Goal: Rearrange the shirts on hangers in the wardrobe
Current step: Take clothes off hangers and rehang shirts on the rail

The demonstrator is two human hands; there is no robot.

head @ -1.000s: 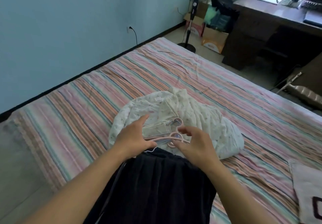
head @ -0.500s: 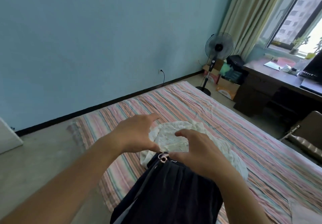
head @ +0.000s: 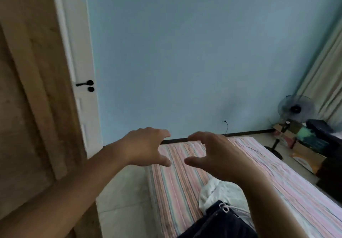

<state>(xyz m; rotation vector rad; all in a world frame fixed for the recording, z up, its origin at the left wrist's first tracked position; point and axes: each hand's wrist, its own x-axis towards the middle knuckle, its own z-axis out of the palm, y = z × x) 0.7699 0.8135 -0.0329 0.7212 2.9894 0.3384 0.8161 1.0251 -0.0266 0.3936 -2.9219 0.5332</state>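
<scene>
A white patterned shirt (head: pixel 218 191) lies bunched on the striped bed (head: pixel 175 182). A black garment (head: pixel 222 224) lies over its near side, with a pink hanger hook (head: pixel 224 208) showing at its top. My left hand (head: pixel 146 147) and my right hand (head: pixel 212 154) are raised above the bed, well clear of the clothes. Both have fingers spread and curved, holding nothing. The wooden wardrobe door (head: pixel 24 108) fills the left edge.
A white room door (head: pixel 81 71) with a black handle (head: pixel 86 84) stands beside the wardrobe. A blue wall is ahead. A standing fan (head: pixel 294 112), cardboard boxes (head: pixel 305 160) and a dark desk are at the right. Pale floor lies left of the bed.
Both hands have let go of the hangers and lifted off the clothes. My view has swung up and to the left, bringing the wardrobe and the door into sight.
</scene>
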